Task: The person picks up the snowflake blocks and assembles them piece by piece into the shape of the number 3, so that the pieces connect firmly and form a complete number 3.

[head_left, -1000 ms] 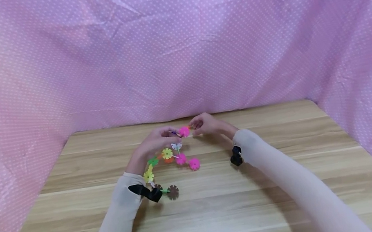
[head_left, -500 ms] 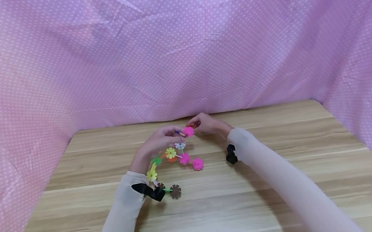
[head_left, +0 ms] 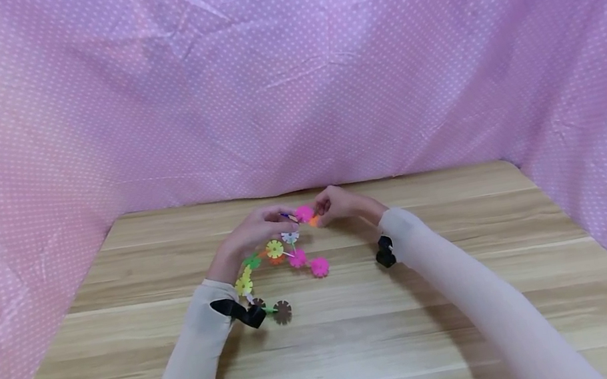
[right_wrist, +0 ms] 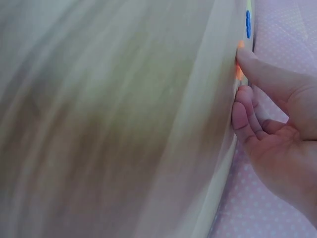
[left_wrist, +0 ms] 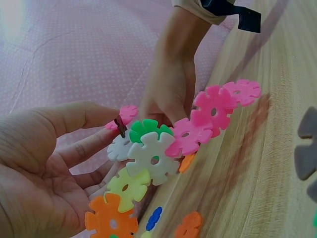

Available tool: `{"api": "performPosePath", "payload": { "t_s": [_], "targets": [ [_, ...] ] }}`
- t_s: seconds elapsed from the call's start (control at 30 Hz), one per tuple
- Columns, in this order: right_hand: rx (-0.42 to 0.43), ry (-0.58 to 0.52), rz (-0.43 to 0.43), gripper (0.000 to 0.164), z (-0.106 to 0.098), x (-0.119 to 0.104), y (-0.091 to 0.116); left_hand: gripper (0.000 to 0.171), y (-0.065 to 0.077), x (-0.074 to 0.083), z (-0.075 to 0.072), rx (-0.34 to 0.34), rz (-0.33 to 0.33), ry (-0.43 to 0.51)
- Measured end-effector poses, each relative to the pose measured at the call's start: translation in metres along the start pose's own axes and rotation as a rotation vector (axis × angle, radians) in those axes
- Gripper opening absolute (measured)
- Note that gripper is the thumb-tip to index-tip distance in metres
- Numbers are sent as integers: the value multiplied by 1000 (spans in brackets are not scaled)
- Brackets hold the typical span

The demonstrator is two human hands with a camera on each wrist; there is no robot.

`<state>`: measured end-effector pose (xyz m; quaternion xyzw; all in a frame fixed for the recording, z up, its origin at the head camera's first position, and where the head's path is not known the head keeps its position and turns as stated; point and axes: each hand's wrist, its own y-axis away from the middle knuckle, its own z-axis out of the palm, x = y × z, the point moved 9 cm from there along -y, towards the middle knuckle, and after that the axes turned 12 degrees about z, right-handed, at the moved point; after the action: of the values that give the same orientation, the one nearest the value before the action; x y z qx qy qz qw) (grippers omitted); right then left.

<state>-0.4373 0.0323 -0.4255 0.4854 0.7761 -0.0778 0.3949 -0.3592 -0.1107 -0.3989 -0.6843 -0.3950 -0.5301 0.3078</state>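
Brown disc (head_left: 284, 315) is marking the near end of the disc chain (head_left: 272, 246), the landmark for these notes. The chain is curving away through yellow, green and orange pieces; whether its near end is touching the wood, I cannot tell. Two bright pink discs are trailing off its right side.

At the chain's far end, the left hand (head_left: 258, 230) is grasping it, pinching a dark disc (left_wrist: 120, 127) at the fingertips (brown or blue; the views are disagreeing). That hold is probably leaving the upper pink disc (head_left: 304, 214) sticking out toward the other hand. Just right of it, the right hand (head_left: 342, 203) is pinching an orange disc (head_left: 314, 221) between thumb and finger, likely at the rim so its slots are staying accessible. Whether orange and pink are joining or only overlapping is not showing.

Edges: the wooden tabletop (head_left: 357, 356) is spreading widely nearward and rightward of the chain, giving room there. Beyond the chain's far end, the table's back edge is running close behind both hands, and the dotted pink curtain (head_left: 297, 82) is limiting reach.
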Motion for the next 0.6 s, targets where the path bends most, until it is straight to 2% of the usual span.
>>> {"api": "performPosePath", "payload": {
  "t_s": [0.17, 0.33, 0.5, 0.6],
  "targets": [
    [-52, 5, -20, 24, 2, -3, 9, 40, -2, -2, 1, 0, 3, 40],
    [-61, -19, -38, 25, 4, -2, 17, 39, -3, -2, 4, 20, 9, 99],
    [-28, -94, -65, 18, 2, 0, 27, 36, -6, -3, 8, 32, 17, 112],
    [34, -146, -78, 19, -3, 2, 35, 33, -9, -6, 12, 34, 10, 154]
  ]
}}
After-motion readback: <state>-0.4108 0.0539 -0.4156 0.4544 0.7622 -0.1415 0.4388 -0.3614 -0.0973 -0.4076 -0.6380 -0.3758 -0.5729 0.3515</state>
